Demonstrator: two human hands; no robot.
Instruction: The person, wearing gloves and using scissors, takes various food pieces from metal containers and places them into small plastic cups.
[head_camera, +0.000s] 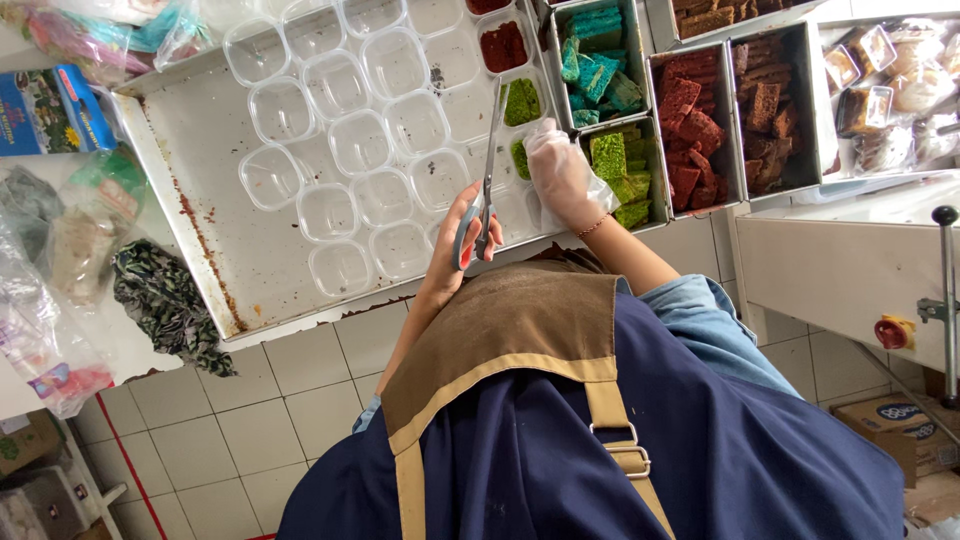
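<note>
My left hand (452, 245) grips the grey handles of a pair of scissors (490, 140), whose blades point away from me over a metal tray (200, 170). My right hand (560, 175), in a thin clear plastic glove, rests at the tray's right edge beside a tin of green cake pieces (618, 172). Several small clear plastic cups (360, 140) stand in rows on the tray. Most are empty; one near the scissor tips holds green cake (521, 101) and one farther away holds red cake (503, 46).
Metal tins of teal cake (598, 52), red cake (690, 125) and brown cake (768, 100) stand right of the tray. Wrapped cakes (890, 85) lie far right above a white machine with a red knob (893, 331). A patterned cloth (165, 300) and plastic bags (60, 250) lie at the left.
</note>
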